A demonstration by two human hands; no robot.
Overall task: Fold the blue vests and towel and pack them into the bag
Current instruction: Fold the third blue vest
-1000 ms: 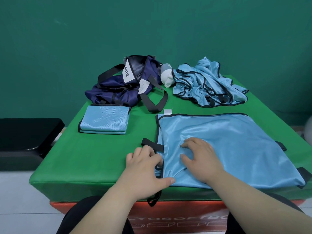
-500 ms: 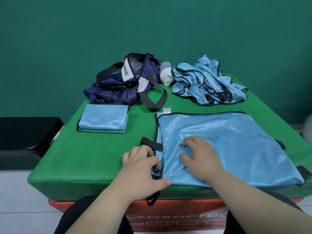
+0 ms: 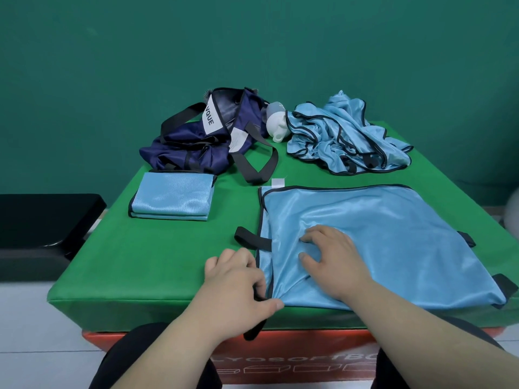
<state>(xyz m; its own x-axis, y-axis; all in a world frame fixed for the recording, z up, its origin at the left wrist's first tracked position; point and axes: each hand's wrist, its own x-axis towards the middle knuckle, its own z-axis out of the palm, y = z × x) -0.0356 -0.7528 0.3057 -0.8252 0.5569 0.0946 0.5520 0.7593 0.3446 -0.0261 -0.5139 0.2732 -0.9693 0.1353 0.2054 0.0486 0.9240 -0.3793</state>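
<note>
Gripping the near left edge of the spread vest (image 3: 393,242), our left hand (image 3: 238,282) has its fingers curled at the black trim and its thumb reaching under the corner, where a black strap hangs over the table's front. Our right hand (image 3: 334,265) lies on top of the same vest just beside it, fingers spread and slightly bent, pressing the shiny cloth down and holding nothing.

We see this vest lying flat on the near right part of the green table (image 3: 168,262), its black straps sticking out at both sides. To its left, apart from it, sits a folded blue piece (image 3: 172,196) with dark trim, neat and rectangular. Behind that piece, touching its far edge, slumps the navy bag (image 3: 202,144), its top open and one black handle looping toward the table's middle. A small white object (image 3: 276,126) rests between the bag and a crumpled heap of vests (image 3: 345,138) at the far right. We cannot tell whether the towel is in that heap. A black bench (image 3: 42,220) stands left of the table.
</note>
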